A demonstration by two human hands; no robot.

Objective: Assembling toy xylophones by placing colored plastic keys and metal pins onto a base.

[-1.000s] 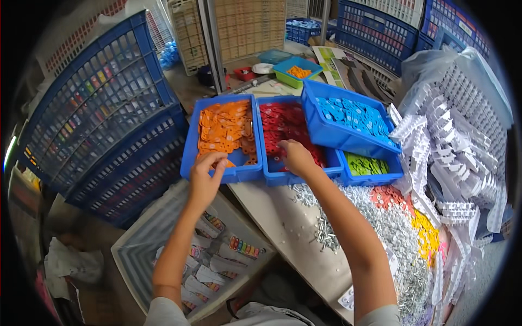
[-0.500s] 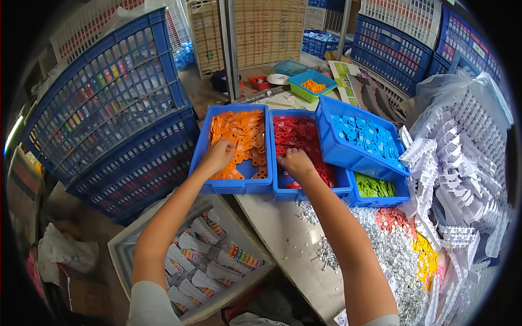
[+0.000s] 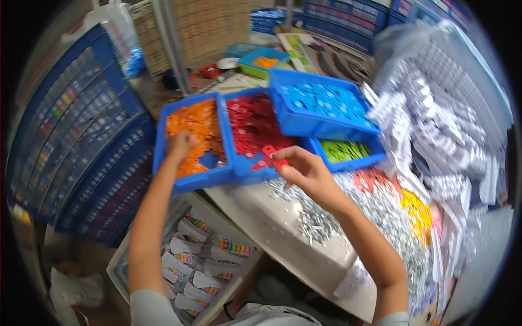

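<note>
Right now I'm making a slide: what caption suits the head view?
Left hand at the orange pieces in a blue bin; right hand holding a red piece.

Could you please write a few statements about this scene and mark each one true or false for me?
1. The right hand holds a red piece. True.
2. The left hand is at the green pieces. False: the left hand is at the orange pieces.
3. Yellow pieces lie beside the silvery parts. True.
4. The white strips are heaped on the picture's left. False: the white strips are on its right.
5. The tray of light-blue pieces overlaps the tray of green pieces. True.
</note>
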